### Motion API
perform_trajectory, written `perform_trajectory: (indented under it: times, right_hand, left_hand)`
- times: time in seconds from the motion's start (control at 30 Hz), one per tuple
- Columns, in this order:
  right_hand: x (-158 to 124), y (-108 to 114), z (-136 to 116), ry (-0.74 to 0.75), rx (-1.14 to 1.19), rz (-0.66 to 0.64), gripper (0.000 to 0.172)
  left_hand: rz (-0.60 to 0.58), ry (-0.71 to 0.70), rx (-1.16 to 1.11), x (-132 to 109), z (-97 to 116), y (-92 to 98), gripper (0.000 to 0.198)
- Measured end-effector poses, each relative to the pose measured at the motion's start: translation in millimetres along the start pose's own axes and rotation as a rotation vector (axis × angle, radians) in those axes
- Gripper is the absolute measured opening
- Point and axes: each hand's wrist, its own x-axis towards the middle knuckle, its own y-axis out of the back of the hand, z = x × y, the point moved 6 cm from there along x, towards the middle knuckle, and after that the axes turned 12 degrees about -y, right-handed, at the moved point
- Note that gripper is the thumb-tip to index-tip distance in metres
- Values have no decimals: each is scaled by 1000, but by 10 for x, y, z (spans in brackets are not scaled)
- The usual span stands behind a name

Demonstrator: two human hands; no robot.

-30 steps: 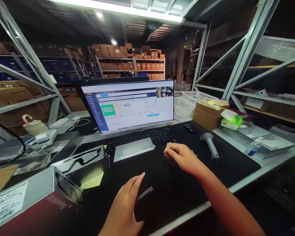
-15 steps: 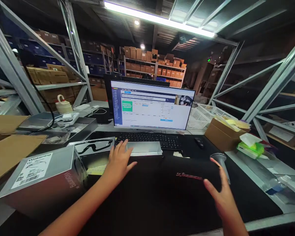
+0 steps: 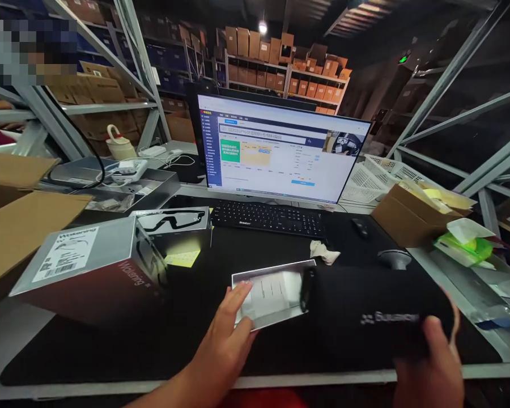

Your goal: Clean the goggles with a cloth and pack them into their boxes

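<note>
My left hand (image 3: 233, 326) grips the left end of a shallow, open silver-white box (image 3: 272, 292) with a printed white sheet lying inside. On the right, my right hand (image 3: 433, 351) holds a black case (image 3: 365, 309) with white lettering, thumb on its face and fingers behind its right edge. The left end of the case meets or overlaps the right end of the shallow box. To the left stand a large grey and red box (image 3: 89, 277) with a label and a smaller box (image 3: 178, 226) printed with glasses. A yellow note (image 3: 183, 258) lies beside them.
Behind are a keyboard (image 3: 267, 219), monitor (image 3: 276, 150) and mouse (image 3: 360, 228). A crumpled tissue (image 3: 324, 253) and a grey scanner (image 3: 394, 259) lie beyond the case. A cardboard box (image 3: 408, 215) is at the right, open cardboard flaps (image 3: 34, 226) at the left.
My left hand has taken hold of the shallow box, now nearer and away from the keyboard. My right hand has closed on the black case. The view has tilted down.
</note>
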Motion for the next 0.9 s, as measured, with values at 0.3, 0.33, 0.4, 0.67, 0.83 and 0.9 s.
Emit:
perform_trajectory:
  times: [0.3, 0.33, 0.4, 0.67, 0.83, 0.9]
  right_hand:
    - [26, -958, -681, 105, -296, -159, 44]
    - [21, -1027, -704, 135, -394, -148, 39]
    - [5, -1147, -736, 229, -577, -113, 31]
    - [76, -1252, -639, 446, -797, -284, 34]
    - [225, -582, -377, 351, -419, -336, 27]
    - [276, -326, -148, 271, -306, -180, 27]
  left_hand:
    - [221, 196, -133, -292, 3, -80, 29]
    - [282, 213, -149, -320, -36, -73, 34]
    - [348, 243, -178, -348, -111, -68, 49]
    - [17, 28, 118, -137, -13, -76, 46]
    - [105, 63, 196, -261, -111, 124, 54]
    - [267, 99, 333, -368, -169, 345, 63]
